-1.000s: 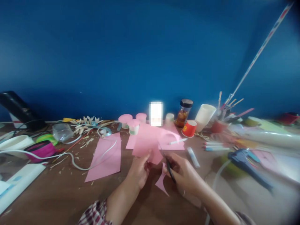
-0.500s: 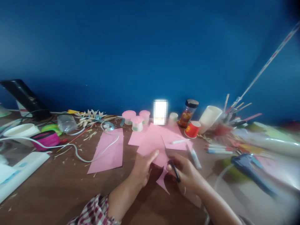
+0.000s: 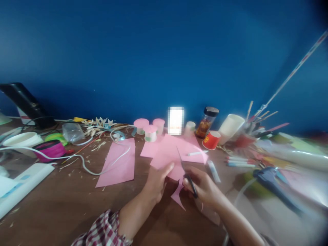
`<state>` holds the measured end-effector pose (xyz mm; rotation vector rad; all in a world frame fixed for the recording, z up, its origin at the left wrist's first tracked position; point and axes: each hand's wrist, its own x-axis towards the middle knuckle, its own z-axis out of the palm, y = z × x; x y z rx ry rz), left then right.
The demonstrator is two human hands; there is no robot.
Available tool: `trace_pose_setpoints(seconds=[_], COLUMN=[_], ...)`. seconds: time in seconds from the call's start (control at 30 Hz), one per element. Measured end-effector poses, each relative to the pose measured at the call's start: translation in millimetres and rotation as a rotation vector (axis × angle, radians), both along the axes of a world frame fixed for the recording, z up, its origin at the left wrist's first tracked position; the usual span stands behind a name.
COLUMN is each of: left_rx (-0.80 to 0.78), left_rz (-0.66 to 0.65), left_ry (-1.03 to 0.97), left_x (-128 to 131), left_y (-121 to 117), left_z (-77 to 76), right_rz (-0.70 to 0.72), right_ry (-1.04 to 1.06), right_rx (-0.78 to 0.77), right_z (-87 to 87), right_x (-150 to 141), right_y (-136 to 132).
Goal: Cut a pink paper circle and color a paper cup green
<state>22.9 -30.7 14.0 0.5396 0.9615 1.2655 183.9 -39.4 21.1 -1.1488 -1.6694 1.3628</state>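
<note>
My left hand (image 3: 156,182) pinches the near edge of a sheet of pink paper (image 3: 165,155), its thumb on top. In my right hand (image 3: 202,186) is a pair of scissors (image 3: 191,185) with black handles; the blades point away from me and lie along the paper's right part. A curved, partly cut strip (image 3: 179,198) of the same paper hangs down between my hands. Behind the sheet stand several small white cups, and three of them carry round pink paper tops (image 3: 150,129).
More pink paper (image 3: 118,162) lies to the left under a white cable. At right are a glue tube (image 3: 214,172), markers (image 3: 241,162), a glue gun (image 3: 274,184), a red paper cup (image 3: 211,140) and a lidded jar (image 3: 207,121). A power strip (image 3: 25,188) occupies the left.
The view has tilted slightly, so things sit a little higher in it. My hands, the scissors and the paper keep nearly the same positions.
</note>
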Motion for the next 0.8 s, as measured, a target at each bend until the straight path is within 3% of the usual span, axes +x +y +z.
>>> trace_pose_setpoints(seconds=[0.8], left_rx=[0.010], left_rz=[-0.004], left_ry=[-0.018], left_x=[-1.8], left_y=[1.1], left_z=[-2.2], right_rz=[-0.023], right_ry=[-0.020], right_rx=[0.027], right_z=[-2.2], right_x=[1.4], right_y=[0.5])
